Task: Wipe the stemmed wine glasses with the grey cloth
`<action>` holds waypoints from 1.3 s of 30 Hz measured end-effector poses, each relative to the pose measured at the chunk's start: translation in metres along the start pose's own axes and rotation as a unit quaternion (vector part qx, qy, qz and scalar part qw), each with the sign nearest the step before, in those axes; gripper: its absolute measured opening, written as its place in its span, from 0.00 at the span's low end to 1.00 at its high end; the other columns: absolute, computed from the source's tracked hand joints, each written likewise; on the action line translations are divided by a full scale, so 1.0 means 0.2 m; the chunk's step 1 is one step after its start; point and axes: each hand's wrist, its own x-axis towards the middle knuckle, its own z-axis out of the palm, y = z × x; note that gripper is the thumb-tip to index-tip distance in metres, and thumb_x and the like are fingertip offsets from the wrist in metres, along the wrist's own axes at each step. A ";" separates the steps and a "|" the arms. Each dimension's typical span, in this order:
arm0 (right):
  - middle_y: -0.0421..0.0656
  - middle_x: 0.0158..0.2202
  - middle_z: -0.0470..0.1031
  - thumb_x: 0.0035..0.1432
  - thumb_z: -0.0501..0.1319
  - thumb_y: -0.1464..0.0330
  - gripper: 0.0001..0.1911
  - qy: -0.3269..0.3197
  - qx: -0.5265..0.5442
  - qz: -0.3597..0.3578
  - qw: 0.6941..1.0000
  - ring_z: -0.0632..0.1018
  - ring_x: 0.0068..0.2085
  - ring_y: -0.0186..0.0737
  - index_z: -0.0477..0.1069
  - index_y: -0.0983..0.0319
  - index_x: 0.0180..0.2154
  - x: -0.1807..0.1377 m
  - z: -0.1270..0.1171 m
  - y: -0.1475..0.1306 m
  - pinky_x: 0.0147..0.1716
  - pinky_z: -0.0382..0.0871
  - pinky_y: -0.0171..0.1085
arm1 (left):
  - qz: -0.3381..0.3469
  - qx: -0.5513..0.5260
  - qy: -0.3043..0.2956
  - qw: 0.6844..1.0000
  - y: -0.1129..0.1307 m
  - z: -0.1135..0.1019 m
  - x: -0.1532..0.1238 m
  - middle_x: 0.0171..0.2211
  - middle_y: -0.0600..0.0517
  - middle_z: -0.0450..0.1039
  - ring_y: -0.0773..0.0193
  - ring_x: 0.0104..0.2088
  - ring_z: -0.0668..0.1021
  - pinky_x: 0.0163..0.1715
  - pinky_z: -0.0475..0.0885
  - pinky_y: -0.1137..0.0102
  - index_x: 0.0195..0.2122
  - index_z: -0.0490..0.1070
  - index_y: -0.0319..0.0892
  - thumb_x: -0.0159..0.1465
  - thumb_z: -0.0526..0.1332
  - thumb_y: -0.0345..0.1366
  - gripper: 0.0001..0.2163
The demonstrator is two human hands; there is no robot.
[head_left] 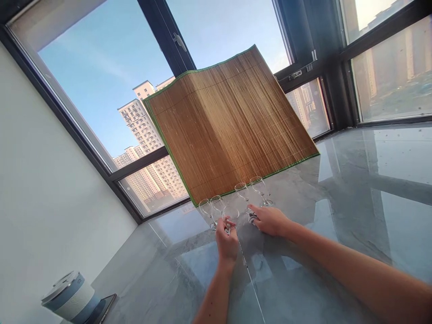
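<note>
Several clear stemmed glasses stand in a loose row on the glossy grey floor. My left hand [227,240] is closed round the lower part of one glass [231,212], whose round rim shows above the fingers. Just left of it are two more glasses, the outer glass [204,208] and the inner glass [217,204]. My right hand [272,220] has its fingers closed low on another glass [240,191], at its stem or foot. Behind that hand stands a glass [257,184] that neither hand touches. The fingers partly hide the feet of the held glasses.
A brown bamboo mat [229,121] with green edging leans upright against the dark window frame [168,36] behind the glasses. At lower left, a blue and white lidded cup [72,297] stands by a dark phone-like slab [107,306], near a white wall [43,153].
</note>
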 end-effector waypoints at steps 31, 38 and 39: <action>0.40 0.32 0.72 0.53 0.54 0.75 0.30 0.160 0.313 -0.130 0.927 0.71 0.32 0.37 0.57 0.59 0.59 -0.04 -0.04 -0.11 0.34 0.60 0.35 | 0.004 0.227 0.051 0.973 -0.05 -0.03 0.02 0.38 0.48 0.75 0.56 0.41 0.76 0.46 0.64 0.62 0.46 0.68 0.43 0.61 0.50 0.25 0.15; 0.41 0.36 0.76 0.55 0.55 0.76 0.33 0.138 0.308 -0.192 0.922 0.73 0.33 0.37 0.52 0.57 0.62 -0.09 -0.04 -0.18 0.35 0.64 0.36 | 0.071 0.429 0.030 0.900 -0.03 0.02 -0.06 0.48 0.40 0.70 0.50 0.52 0.70 0.56 0.54 0.53 0.56 0.62 0.36 0.60 0.50 0.22 0.22; 0.42 0.38 0.77 0.55 0.55 0.75 0.34 0.136 0.287 -0.199 0.927 0.75 0.35 0.39 0.51 0.57 0.62 -0.10 -0.03 -0.19 0.37 0.65 0.37 | 0.089 0.448 0.023 0.889 -0.02 0.03 -0.07 0.47 0.41 0.70 0.51 0.52 0.69 0.57 0.54 0.53 0.56 0.62 0.35 0.60 0.50 0.22 0.22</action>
